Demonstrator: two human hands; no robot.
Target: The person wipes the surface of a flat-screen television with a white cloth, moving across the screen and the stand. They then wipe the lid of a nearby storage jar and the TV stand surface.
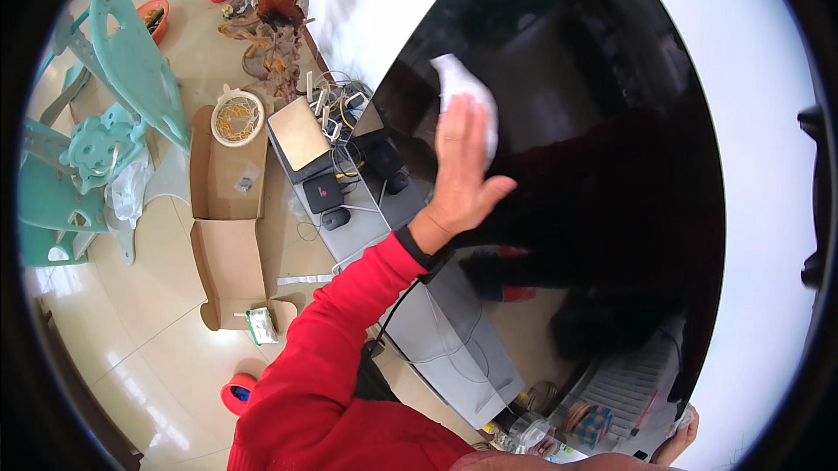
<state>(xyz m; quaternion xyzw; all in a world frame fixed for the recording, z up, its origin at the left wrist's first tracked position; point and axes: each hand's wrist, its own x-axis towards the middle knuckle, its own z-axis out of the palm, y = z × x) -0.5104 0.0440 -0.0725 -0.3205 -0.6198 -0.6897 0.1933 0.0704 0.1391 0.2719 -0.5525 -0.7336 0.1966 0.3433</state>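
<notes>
My left hand (459,170), in a red sleeve with a dark cuff, lies flat with its fingers over a white cloth or wipe (470,94). It presses the cloth against the dark, glossy television screen (609,189). The thumb points out to the right, off the cloth. Down at the bottom right, my right hand (681,439) is partly visible at the screen's lower edge. Something whitish and crumpled (684,420) shows beside its fingers; its grip is partly hidden.
Under the screen, a grey cabinet (419,333) bears a black box (323,193), a computer mouse (336,219), routers and tangled cables. An unfolded cardboard box (229,242), a packet of wipes (262,325), a red bowl (238,394) and mint-green plastic play parts (134,58) lie on the tiles.
</notes>
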